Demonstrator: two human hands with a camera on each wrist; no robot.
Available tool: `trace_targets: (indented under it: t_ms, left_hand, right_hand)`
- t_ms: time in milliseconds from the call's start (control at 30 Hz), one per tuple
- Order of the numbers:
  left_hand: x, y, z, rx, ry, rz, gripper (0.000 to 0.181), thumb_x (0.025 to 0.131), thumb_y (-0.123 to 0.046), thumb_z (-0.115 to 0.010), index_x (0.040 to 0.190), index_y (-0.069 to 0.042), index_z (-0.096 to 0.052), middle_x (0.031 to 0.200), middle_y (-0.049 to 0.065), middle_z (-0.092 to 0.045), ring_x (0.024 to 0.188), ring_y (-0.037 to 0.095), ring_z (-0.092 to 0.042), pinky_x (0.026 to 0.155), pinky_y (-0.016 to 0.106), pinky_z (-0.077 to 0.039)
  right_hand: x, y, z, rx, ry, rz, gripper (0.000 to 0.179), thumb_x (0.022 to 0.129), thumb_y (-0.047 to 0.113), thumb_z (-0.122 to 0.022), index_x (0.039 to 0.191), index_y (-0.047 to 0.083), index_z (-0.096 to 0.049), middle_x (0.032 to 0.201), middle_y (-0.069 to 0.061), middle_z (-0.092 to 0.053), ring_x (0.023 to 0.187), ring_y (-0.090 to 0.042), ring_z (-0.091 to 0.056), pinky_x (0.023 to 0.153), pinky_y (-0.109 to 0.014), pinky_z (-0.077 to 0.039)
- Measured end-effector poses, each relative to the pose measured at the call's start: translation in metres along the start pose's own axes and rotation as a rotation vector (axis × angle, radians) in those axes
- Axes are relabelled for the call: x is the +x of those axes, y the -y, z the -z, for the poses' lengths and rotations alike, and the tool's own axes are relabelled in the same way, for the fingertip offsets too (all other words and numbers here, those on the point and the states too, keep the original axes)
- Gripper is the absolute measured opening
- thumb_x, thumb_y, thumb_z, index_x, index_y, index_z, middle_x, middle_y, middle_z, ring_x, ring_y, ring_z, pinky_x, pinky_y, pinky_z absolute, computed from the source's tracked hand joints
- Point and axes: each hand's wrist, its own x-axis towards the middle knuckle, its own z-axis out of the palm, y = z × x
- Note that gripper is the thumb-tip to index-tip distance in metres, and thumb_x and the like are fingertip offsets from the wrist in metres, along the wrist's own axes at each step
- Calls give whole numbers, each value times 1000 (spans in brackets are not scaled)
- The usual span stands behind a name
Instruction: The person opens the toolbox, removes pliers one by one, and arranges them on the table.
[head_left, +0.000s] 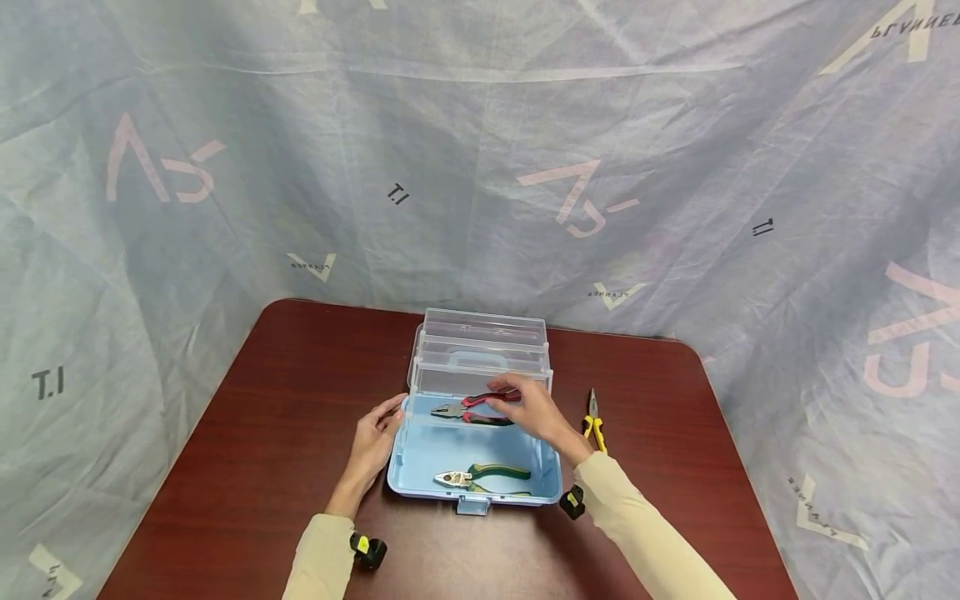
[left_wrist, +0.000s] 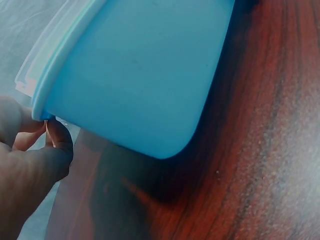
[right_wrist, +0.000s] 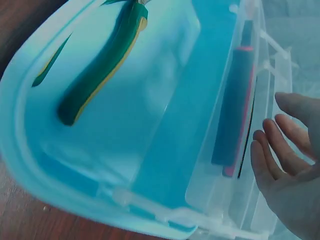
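A light-blue toolbox (head_left: 480, 501) stands with its lid back and its clear trays (head_left: 483, 354) raised. My left hand (head_left: 372, 442) grips the box's left rim toward the back, fingers curled at the edge (left_wrist: 40, 102). Red-and-black pliers (head_left: 450, 411) lie in the lowest clear tray; their handles (right_wrist: 234, 107) show through its wall in the right wrist view. Above these handles is my right hand (head_left: 528, 408), its fingers (right_wrist: 274, 142) loosely bent and apart, with nothing between them. On the box's floor rest green-and-yellow pliers (head_left: 498, 472), jaws to the left.
Long-nose pliers with yellow handles (head_left: 593, 421) lie on the dark red table (head_left: 300, 400) to the right of the box, partly behind my right forearm. A latch (head_left: 472, 506) juts from the box's front. Grey printed cloth (head_left: 465, 167) hangs behind the table and at its sides.
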Motion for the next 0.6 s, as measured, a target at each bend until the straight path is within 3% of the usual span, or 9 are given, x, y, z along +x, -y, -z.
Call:
trace_targets:
  t_ms: [233, 433, 600]
  left_hand:
    - [1, 1, 0, -6, 2, -12, 37, 105, -4, -58, 140, 5, -59, 136, 26, -55, 112, 18, -58, 87, 12, -47]
    - [1, 1, 0, -2, -4, -5, 36, 105, -2, -57, 140, 5, -59, 135, 26, -55, 110, 14, -58, 87, 12, -47]
    - [2, 0, -1, -10, -6, -6, 37, 104, -1, -57, 140, 7, -58, 135, 27, -55, 106, 9, -58, 86, 12, -47]
  right_hand:
    - [8, 2, -11, -25, 104, 54, 39, 93, 16, -78, 126, -4, -69, 121, -18, -70, 111, -34, -66, 96, -52, -52]
    - [15, 9, -12, -200, 183, 92, 41, 93, 26, -79, 126, 2, -71, 120, -11, -72, 114, -30, -64, 99, -52, -47]
    - [18, 18, -11, -294, 235, 87, 45, 95, 26, -76, 131, 0, -68, 122, -14, -69, 110, -30, -64, 94, -46, -52]
